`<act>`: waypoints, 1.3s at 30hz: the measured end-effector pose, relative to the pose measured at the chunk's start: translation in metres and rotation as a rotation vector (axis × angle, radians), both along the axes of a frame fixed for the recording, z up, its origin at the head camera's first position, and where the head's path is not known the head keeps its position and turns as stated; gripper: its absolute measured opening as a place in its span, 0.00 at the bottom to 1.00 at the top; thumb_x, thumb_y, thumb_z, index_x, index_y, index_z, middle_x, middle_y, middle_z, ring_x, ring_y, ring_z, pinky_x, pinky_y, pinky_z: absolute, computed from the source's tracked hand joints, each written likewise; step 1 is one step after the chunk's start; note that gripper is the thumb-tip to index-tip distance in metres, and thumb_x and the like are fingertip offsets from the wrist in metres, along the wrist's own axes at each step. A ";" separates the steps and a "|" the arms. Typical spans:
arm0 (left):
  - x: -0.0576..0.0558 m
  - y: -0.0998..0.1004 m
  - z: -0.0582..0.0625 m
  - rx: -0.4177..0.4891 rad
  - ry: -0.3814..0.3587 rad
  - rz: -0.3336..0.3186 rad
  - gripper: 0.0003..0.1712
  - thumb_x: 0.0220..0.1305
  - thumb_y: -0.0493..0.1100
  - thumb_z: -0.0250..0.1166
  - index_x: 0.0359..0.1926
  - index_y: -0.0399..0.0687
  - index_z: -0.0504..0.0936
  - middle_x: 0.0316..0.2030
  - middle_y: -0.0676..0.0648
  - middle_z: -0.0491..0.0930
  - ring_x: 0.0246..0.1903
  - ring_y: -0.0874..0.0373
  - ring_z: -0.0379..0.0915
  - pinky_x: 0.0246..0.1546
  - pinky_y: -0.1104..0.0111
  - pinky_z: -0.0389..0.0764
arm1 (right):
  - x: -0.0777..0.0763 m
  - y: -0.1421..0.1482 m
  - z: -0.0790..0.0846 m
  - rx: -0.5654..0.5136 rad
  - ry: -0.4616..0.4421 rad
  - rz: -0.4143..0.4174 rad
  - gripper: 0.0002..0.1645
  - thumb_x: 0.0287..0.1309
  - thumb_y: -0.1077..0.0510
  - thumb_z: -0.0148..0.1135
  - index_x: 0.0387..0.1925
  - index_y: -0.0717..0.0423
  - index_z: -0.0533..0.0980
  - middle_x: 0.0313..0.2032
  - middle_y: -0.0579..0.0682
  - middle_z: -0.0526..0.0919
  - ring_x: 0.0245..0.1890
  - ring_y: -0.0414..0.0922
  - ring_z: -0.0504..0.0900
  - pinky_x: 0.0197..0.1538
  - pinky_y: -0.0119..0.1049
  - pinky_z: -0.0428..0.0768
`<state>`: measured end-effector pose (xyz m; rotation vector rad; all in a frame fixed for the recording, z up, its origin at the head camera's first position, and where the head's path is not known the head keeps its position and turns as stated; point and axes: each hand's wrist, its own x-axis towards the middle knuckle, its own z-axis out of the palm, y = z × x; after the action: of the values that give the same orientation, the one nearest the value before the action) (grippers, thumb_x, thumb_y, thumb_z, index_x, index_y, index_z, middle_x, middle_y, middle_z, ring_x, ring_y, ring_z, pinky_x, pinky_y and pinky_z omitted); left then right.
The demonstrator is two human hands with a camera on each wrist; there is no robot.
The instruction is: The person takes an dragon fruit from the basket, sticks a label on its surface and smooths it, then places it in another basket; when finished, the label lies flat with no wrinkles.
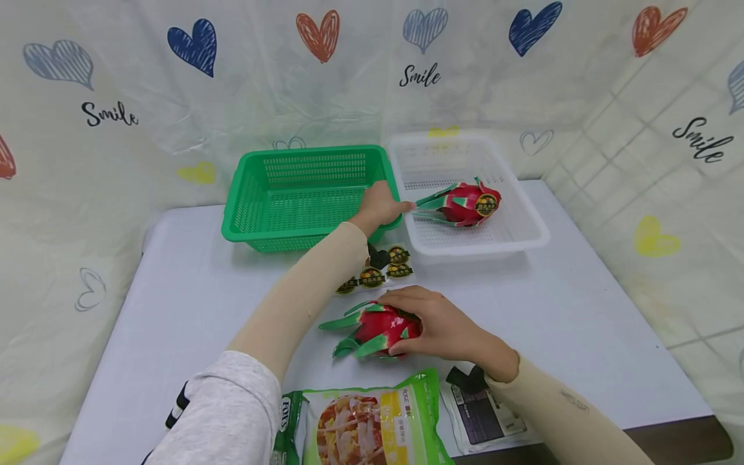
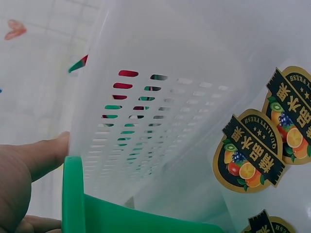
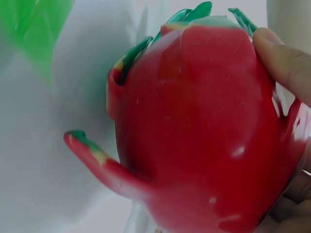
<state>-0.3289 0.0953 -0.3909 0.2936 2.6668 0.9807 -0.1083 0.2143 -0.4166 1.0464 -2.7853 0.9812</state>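
Observation:
My left hand [image 1: 380, 205] rests on the right rim of the green basket [image 1: 238, 223], its thumb stretched toward the near-left edge of the white basket [image 1: 485, 247]. The other fingers are mostly hidden. A red dragon fruit [image 1: 378, 329] with green-tipped scales lies on the table, gripped at its right end by my right hand [image 1: 442, 323], thumb on the near side and fingers over the far side. Its glossy red skin fills the right wrist view. Inside the white basket lies a second dragon fruit [image 1: 459, 200] bearing a round black-and-gold sticker.
A sheet of fruit stickers [image 1: 372, 278] lies between the baskets and the held fruit, partly under my left forearm. Near the front edge are a green-and-white food bag [image 1: 401, 420] and a flat packet [image 1: 482, 413] with a dark label. A heart-patterned curtain [image 1: 349, 97] hangs behind.

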 end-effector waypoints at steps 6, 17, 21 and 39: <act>0.002 -0.002 0.003 0.001 -0.017 0.011 0.37 0.69 0.61 0.68 0.66 0.40 0.72 0.58 0.42 0.79 0.49 0.51 0.78 0.41 0.63 0.79 | -0.002 0.027 0.013 -0.009 -0.025 -0.042 0.45 0.43 0.47 0.87 0.65 0.50 0.79 0.63 0.45 0.83 0.63 0.47 0.81 0.61 0.50 0.84; 0.002 -0.003 0.005 0.011 -0.031 0.003 0.34 0.70 0.61 0.68 0.62 0.41 0.73 0.51 0.44 0.79 0.37 0.56 0.72 0.33 0.66 0.72 | -0.014 0.099 0.062 -0.010 0.061 -0.140 0.46 0.41 0.56 0.88 0.65 0.49 0.79 0.60 0.50 0.85 0.57 0.30 0.76 0.48 0.22 0.83; 0.004 -0.004 0.004 0.021 -0.042 -0.008 0.36 0.70 0.60 0.67 0.66 0.41 0.71 0.55 0.43 0.78 0.42 0.54 0.74 0.35 0.65 0.74 | -0.021 0.122 0.084 0.005 0.099 -0.187 0.47 0.38 0.62 0.88 0.65 0.50 0.80 0.60 0.48 0.85 0.57 0.23 0.73 0.47 0.16 0.80; 0.003 -0.007 0.004 0.051 -0.037 -0.026 0.35 0.71 0.59 0.67 0.64 0.39 0.70 0.53 0.42 0.78 0.41 0.55 0.72 0.36 0.66 0.75 | -0.115 0.176 0.099 0.124 -0.177 -0.497 0.42 0.56 0.46 0.80 0.70 0.46 0.75 0.67 0.60 0.76 0.59 0.52 0.70 0.39 0.19 0.76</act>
<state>-0.3257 0.0885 -0.3870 0.3169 2.6020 1.0374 -0.2235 0.3898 -0.3178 0.2425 -3.0431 0.8752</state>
